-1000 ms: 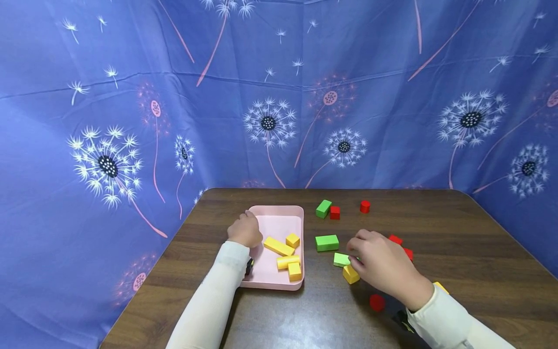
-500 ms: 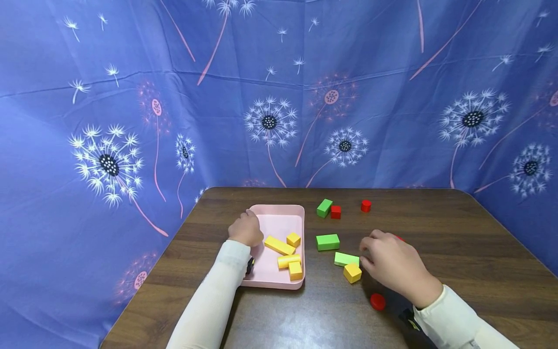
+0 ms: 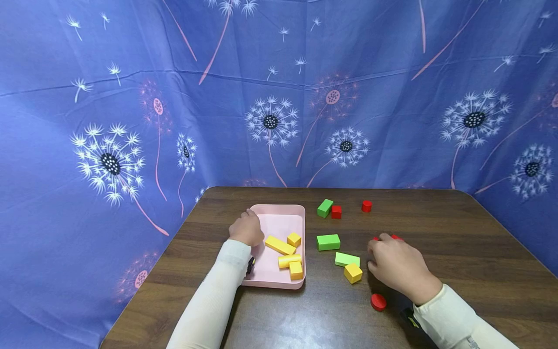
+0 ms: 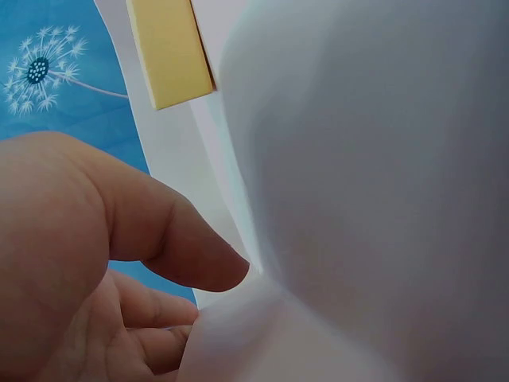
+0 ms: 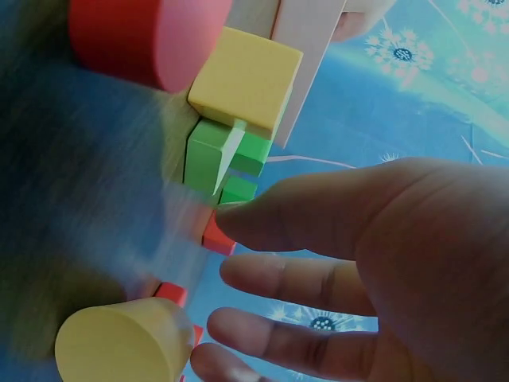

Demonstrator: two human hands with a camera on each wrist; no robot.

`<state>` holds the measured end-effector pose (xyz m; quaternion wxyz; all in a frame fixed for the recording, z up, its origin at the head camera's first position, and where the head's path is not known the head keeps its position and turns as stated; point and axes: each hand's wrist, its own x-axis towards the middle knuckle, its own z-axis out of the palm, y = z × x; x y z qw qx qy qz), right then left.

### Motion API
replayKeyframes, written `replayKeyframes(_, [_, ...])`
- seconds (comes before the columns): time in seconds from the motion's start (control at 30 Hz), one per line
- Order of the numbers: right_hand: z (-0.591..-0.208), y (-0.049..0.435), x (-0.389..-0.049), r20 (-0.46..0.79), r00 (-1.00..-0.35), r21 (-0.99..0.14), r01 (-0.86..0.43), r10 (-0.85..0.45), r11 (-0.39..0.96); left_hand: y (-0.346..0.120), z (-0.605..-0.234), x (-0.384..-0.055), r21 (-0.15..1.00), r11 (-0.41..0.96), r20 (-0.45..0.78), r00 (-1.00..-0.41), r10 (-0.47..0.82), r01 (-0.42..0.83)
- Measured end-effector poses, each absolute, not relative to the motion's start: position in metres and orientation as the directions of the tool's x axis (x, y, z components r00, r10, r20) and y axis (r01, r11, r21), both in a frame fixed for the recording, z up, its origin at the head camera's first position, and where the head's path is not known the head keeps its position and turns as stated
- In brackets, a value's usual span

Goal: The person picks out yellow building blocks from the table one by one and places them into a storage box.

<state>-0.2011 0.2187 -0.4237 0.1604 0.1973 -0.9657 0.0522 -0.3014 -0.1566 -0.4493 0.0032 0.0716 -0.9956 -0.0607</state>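
Pinched the pink tray [image 3: 276,224] with the left hand [image 3: 247,229] by its wall at ten o'clock, taking twelve as farthest from the person, with the thumb [image 4: 199,253] against one face and the fingers [image 4: 163,344] partly hidden behind the other. Carried nothing in the right hand [image 3: 398,264], held over the wooden table [image 3: 453,218] at the tray's three o'clock, well apart from it, with loosely straight, parted fingertips.

Showed a yellow bar [image 3: 280,245] slanting near the middle of the tray, a small yellow cube [image 3: 294,239] between two and three, a yellow cylinder [image 3: 289,261] between four and five, and a second yellow cube [image 3: 296,270] at five, close in front of the cylinder.

Around the right hand, had one red block [image 3: 376,238] between ten and eleven and another red block [image 3: 396,237] at twelve, both mostly covered in the head view. Placed a red disc [image 3: 378,302] at seven, a loose yellow cube [image 3: 353,273] and a light-green block [image 3: 347,259] just beside each other near nine, and a green block [image 3: 328,242] between nine and ten. Farther off, had a tilted green block [image 3: 325,208] just beside a red cube [image 3: 336,212] at ten, and a red cylinder [image 3: 366,206] at eleven.

In the right wrist view, caught a yellow round block [image 5: 99,344] near the fingertips; could not tell touching from apart.
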Motion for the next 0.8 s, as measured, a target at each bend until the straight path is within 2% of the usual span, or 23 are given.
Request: replayKeyframes(0.8, [-0.426, 0.230, -0.206, 0.206, -0.928, -0.058, -0.328, -0.310, 0.943, -0.157, -0.448, -0.301, 0.133, 0.981, -0.017, -0.990, -0.137, -0.138])
